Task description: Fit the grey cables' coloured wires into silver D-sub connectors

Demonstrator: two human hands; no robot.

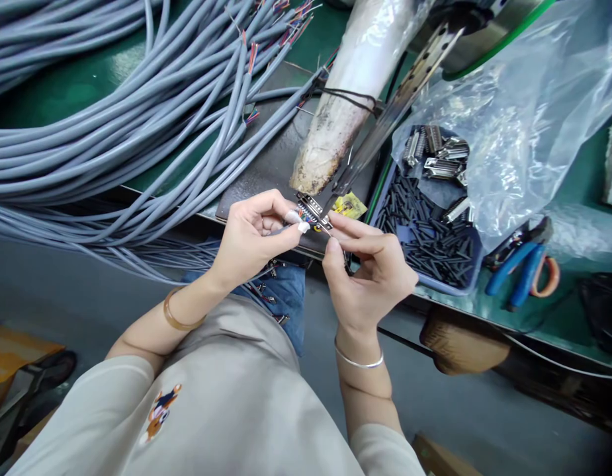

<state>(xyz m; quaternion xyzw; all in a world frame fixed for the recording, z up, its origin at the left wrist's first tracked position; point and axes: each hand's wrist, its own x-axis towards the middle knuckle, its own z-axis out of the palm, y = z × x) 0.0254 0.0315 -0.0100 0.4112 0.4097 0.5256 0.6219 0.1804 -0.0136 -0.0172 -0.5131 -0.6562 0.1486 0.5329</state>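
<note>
A metal multi-pin connector [313, 210] lies between my fingertips at the bench edge, with thin coloured wires [304, 215] at its left side. My left hand [259, 231] pinches these wires; its thumb and index tips wear white coverings. At the connector's right end, my right hand [368, 264] is closed in a pinch, and what sits between its fingertips is too small to make out. A soldering iron [368, 149] with a perforated shaft slopes down, its tip close above the connector. Beside the connector lies a yellow piece [349, 206].
Grey cables [137, 132] with stripped ends cover the left bench. A wrapped, scorched roll [335, 125] hangs near my hands. On the right are a bin [472, 281] of black sleeves [419, 225], loose connectors [444, 155], plastic bag [519, 132] and pliers [526, 264]. Wired connectors [268, 297] rest on my lap.
</note>
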